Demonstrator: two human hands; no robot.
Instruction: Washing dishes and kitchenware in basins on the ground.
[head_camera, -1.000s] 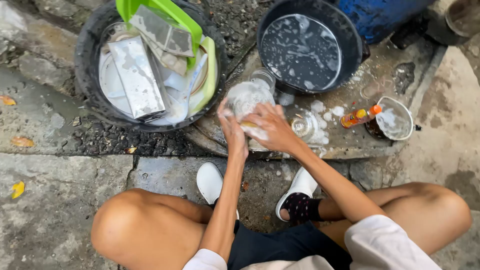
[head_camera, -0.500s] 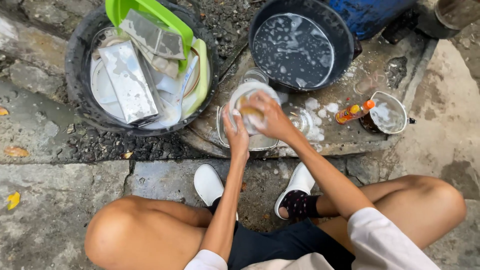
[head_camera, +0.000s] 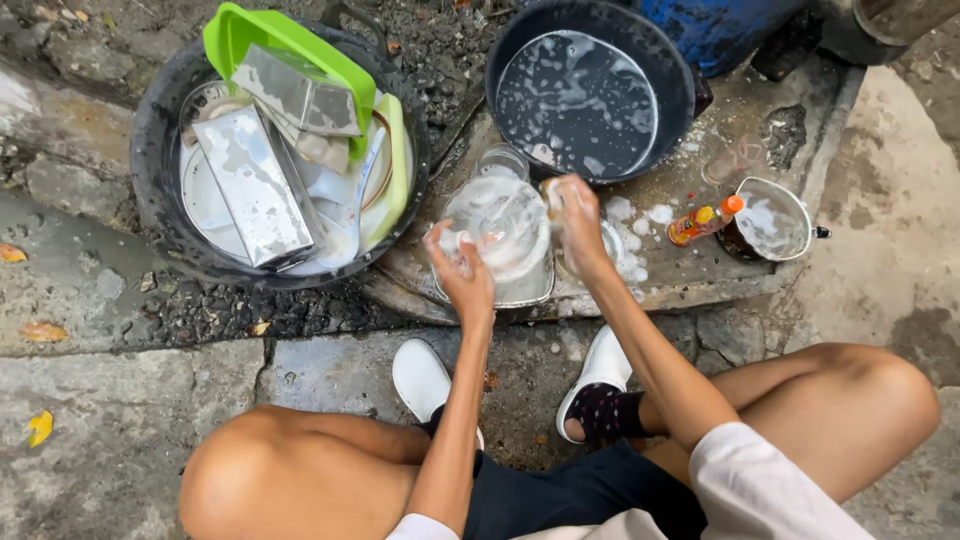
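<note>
My left hand (head_camera: 459, 264) grips the near rim of a clear, soapy glass bowl (head_camera: 500, 225), tilted above a metal tray (head_camera: 530, 290) on the wet stone. My right hand (head_camera: 577, 212) is at the bowl's far right edge, closed on a small yellow sponge (head_camera: 551, 190). A drinking glass (head_camera: 500, 160) stands just behind the bowl. Suds cover both hands.
A black basin (head_camera: 160, 130) at the left holds plates, metal trays and green plastic lids. A dark tub of soapy water (head_camera: 580, 90) stands behind. An orange-capped bottle (head_camera: 705, 222) and a small foamy pot (head_camera: 775, 220) lie to the right. My white shoes rest below.
My right hand slid with the sponge from the bowl's middle to its right rim. The bowl's inside now faces up, and my left hand has shifted slightly left along the rim.
</note>
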